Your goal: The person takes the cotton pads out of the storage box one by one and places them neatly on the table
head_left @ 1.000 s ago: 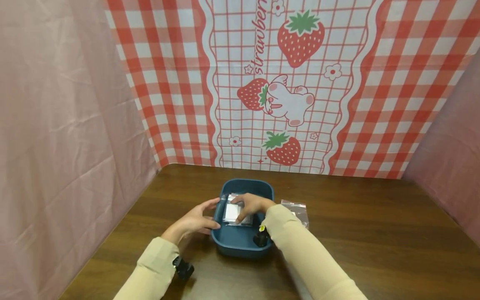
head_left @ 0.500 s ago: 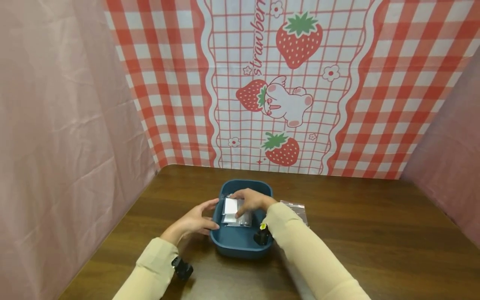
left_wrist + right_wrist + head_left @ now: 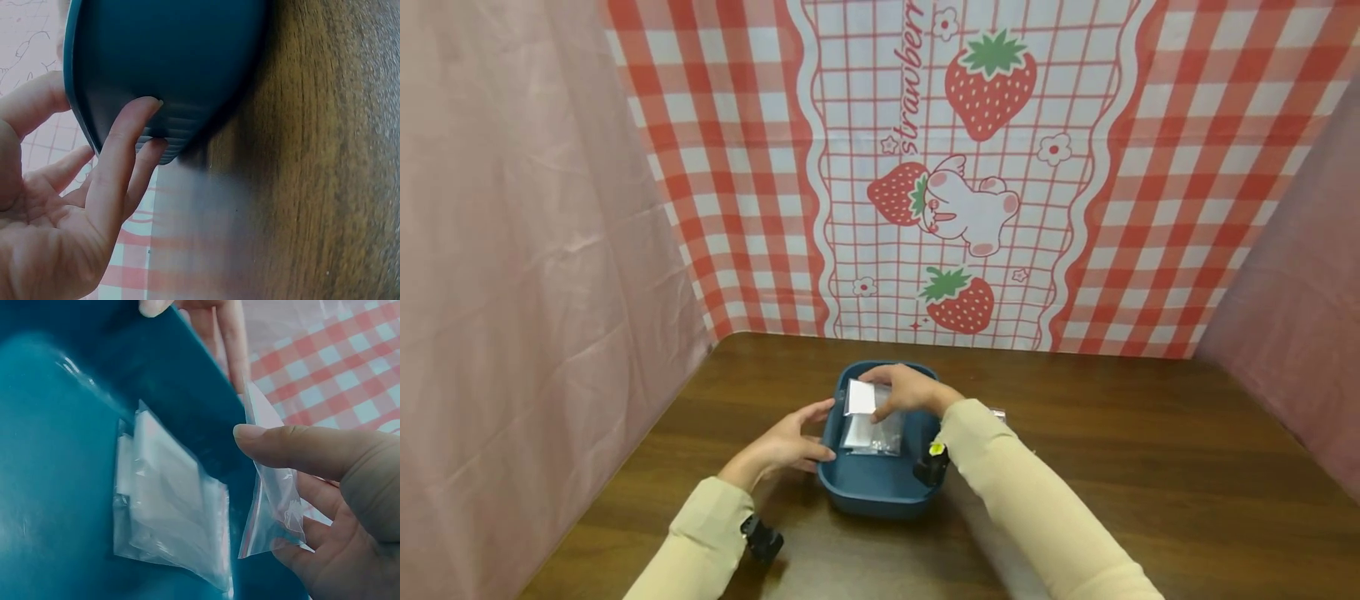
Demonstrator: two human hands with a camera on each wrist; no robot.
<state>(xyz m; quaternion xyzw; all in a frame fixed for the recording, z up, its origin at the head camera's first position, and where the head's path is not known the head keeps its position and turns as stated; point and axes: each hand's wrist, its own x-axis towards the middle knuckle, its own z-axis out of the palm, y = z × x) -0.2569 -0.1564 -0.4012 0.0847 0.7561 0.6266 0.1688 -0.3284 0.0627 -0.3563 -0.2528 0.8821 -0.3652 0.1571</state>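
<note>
A small clear zip-lock bag with a white insert [image 3: 861, 397] is pinched between the thumb and fingers of my right hand [image 3: 910, 390], raised over the blue plastic bin [image 3: 880, 506]. In the right wrist view this zip-lock bag [image 3: 275, 506] stands on edge beside the thumb. More zip-lock bags [image 3: 169, 494] with white contents lie stacked on the bin's floor below it. My left hand [image 3: 786, 442] holds the bin's left wall. In the left wrist view fingers [image 3: 115, 162] press the outer wall, while another digit reaches over the rim.
The bin stands on a brown wooden table [image 3: 1150, 467]. Another clear bag [image 3: 997, 414] lies right of the bin, mostly hidden by the right sleeve. A strawberry-print cloth [image 3: 955, 192] hangs behind the table, with a pink curtain [image 3: 535, 292] at the left.
My right hand has lifted the zip-lock bag off the stack and slightly away from me, uncovering the bags below. The left hand stays on the bin's wall.
</note>
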